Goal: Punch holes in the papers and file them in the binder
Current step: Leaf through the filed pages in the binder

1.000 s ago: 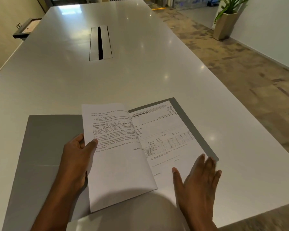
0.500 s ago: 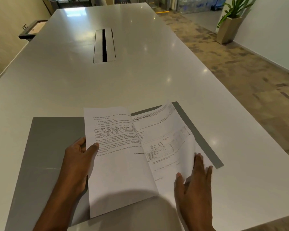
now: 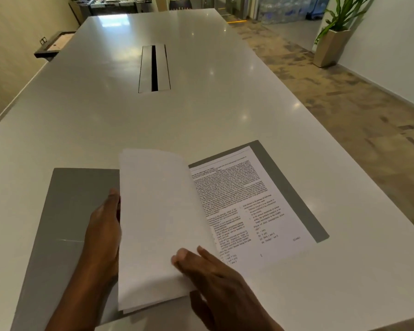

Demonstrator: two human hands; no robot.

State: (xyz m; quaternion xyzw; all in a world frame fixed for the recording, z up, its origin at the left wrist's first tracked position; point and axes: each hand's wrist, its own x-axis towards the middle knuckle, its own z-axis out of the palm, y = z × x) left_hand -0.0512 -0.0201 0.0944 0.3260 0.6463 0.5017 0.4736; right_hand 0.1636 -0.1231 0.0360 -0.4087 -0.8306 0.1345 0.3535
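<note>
A grey binder (image 3: 77,211) lies open flat on the white table, with papers filed down its middle. The turned-over pages (image 3: 158,223) stand raised on the left, their blank backs showing. My left hand (image 3: 104,225) holds their left edge from behind, fingers mostly hidden. A printed page of dense text (image 3: 246,204) lies flat on the right cover. My right hand (image 3: 208,271) rests with spread fingers on the lower edge of the turned pages, near the fold. No hole punch is in view.
The long white table (image 3: 201,111) has a metal cable slot (image 3: 154,68) in its middle. Its near edge runs under my right wrist. Patterned carpet lies to the right, with a potted plant (image 3: 332,41) by the wall. A dark tray (image 3: 53,45) sits far left.
My right hand lifted the right-hand sheet with the table and turned it over to the left onto the raised pages. A page of dense text now shows on the right. The left hand stayed put.
</note>
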